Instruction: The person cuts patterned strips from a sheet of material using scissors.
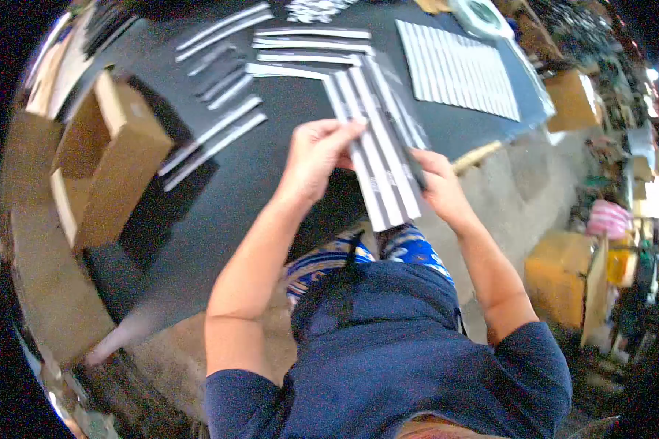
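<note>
Several long white strips (379, 157) with dark bands between them are held side by side over the table's near edge. My left hand (316, 157) closes on their left side, its thumb lying across the top. On the other side my right hand (441, 189) grips the right edge, with some fingers hidden beneath. Small print shows near the strips' lower ends. Just beyond the hands, more white strips (312, 45) lie on the dark table (220, 212). Another group of dark strips with white edges (395, 102) lies partly behind the held ones.
An open cardboard box (121, 168) stands on the table at the left, with two loose strips (212, 150) beside it. A neat row of white strips (458, 69) lies at the far right. Cardboard boxes (564, 271) stand on the floor at right.
</note>
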Available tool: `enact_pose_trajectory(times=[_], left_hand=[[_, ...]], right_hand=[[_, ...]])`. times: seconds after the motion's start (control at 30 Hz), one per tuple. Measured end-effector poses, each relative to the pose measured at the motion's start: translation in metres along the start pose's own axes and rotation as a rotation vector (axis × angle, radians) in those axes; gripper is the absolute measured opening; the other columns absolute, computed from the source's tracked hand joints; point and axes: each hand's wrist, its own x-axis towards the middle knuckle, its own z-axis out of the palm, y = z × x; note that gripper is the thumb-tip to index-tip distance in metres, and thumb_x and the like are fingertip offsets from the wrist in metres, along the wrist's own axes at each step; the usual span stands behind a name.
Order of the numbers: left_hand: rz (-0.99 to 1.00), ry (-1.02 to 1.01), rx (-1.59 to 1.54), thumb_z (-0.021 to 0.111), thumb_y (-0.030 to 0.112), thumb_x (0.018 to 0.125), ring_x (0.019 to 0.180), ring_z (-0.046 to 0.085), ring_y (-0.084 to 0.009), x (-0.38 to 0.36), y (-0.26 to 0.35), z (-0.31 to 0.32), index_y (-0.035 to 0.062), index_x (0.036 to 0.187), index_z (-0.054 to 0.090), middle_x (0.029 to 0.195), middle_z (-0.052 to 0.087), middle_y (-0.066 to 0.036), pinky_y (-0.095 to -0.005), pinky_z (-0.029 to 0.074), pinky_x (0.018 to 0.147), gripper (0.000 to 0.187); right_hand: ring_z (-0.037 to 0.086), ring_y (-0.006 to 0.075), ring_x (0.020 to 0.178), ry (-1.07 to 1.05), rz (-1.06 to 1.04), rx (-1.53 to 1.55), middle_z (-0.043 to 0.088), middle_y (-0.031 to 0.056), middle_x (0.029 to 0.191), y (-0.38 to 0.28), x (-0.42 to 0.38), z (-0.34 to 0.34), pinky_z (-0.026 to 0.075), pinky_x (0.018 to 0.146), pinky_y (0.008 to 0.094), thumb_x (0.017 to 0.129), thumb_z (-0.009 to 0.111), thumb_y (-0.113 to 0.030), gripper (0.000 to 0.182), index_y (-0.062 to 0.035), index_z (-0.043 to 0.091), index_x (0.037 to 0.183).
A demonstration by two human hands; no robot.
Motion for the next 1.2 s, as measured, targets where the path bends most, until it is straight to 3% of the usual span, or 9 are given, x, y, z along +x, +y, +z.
enact_pose_trajectory(times=[0.03,0.1,0.13,0.17,0.3,0.6,0.77,0.93,1.2], left_hand=[[0.057,0.03,0.078,0.061,0.025,0.082,0.062,0.061,-0.0117,-0.002,0.001,0.002,0.0027,0.084,0.066,0.075,0.065,-0.005,-0.0255,0.049,0.054,0.023],[0.048,0.16,0.342,0.063,0.027,0.081,0.062,0.057,-0.0093,-0.009,0.016,0.008,0.0017,0.083,0.069,0.074,0.066,-0.005,-0.0254,0.047,0.055,0.026],[0.18,0.185,0.34,0.064,0.028,0.08,0.061,0.056,-0.0083,-0.004,0.006,0.005,0.002,0.082,0.069,0.072,0.065,-0.004,-0.0271,0.047,0.054,0.026],[0.247,0.205,0.341,0.063,0.028,0.081,0.059,0.055,-0.0084,-0.006,0.006,0.007,0.0011,0.081,0.069,0.068,0.064,-0.004,-0.028,0.047,0.054,0.027],[0.408,0.15,0.2,0.061,0.025,0.084,0.044,0.049,-0.0063,0.009,-0.01,0.004,0.0007,0.062,0.06,0.052,0.053,0.0,-0.0244,0.04,0.039,0.032],[0.243,-0.25,-0.042,0.065,0.015,0.08,0.053,0.06,-0.0124,-0.001,0.0,0.006,-0.0005,0.074,0.064,0.062,0.062,-0.006,-0.025,0.051,0.049,0.017],[0.368,0.059,0.184,0.06,0.014,0.082,0.067,0.057,-0.0112,0.004,0.004,-0.002,0.0038,0.081,0.06,0.074,0.059,-0.002,-0.0283,0.051,0.057,0.011],[0.331,0.093,0.005,0.055,0.019,0.088,0.063,0.054,-0.0068,0.006,0.006,-0.008,0.0061,0.08,0.051,0.073,0.055,0.0,-0.0258,0.051,0.055,0.016],[0.211,0.06,-0.102,0.05,0.022,0.091,0.057,0.051,-0.0053,-0.006,0.018,0.005,0.0076,0.085,0.047,0.073,0.055,0.0,-0.021,0.046,0.053,0.016]], right_hand=[[0.056,0.0323,0.094,0.051,-0.201,-0.328,0.062,0.0182,0.099,0.025,-0.015,-0.001,0.041,0.088,0.0351,0.082,0.05,-0.02,0.034,0.0033,0.059,0.104],[0.055,0.0225,0.096,-0.065,0.466,0.335,0.056,0.0106,0.113,-0.001,-0.013,-0.008,0.041,0.088,0.0324,0.084,0.053,-0.029,0.042,0.0025,0.055,0.113],[0.053,0.0181,0.096,-0.087,0.238,0.285,0.055,0.0075,0.112,0.016,-0.016,-0.013,0.041,0.087,0.0309,0.083,0.057,-0.031,0.043,0.0007,0.056,0.112],[0.053,0.0185,0.094,-0.068,0.446,0.357,0.057,0.0069,0.104,0.012,-0.012,-0.013,0.04,0.086,0.0311,0.08,0.063,-0.027,0.044,0.001,0.055,0.113],[0.047,0.0188,0.1,0.122,0.346,0.302,0.052,0.0105,0.105,0.021,-0.01,0.002,0.037,0.089,0.0289,0.073,0.072,-0.017,0.053,0.0074,0.048,0.113],[0.052,0.0084,0.081,0.199,0.35,0.533,0.055,0.0005,0.095,0.016,0.017,-0.013,0.042,0.074,0.0242,0.077,0.068,-0.011,0.036,-0.0008,0.051,0.108],[0.05,0.0093,0.053,0.081,0.278,0.355,0.054,0.0024,0.066,0.008,-0.018,-0.019,0.04,0.048,0.0231,0.083,0.06,-0.028,0.029,-0.0008,0.054,0.092],[0.053,0.0084,0.068,-0.204,0.461,0.307,0.058,0.0015,0.073,-0.014,-0.058,-0.022,0.043,0.06,0.0243,0.07,0.072,-0.033,0.037,-0.0011,0.059,0.086],[0.052,0.0077,0.065,-0.286,0.508,0.276,0.056,0.0022,0.067,-0.023,-0.07,-0.013,0.042,0.058,0.024,0.072,0.07,-0.033,0.033,-0.0027,0.06,0.081]])
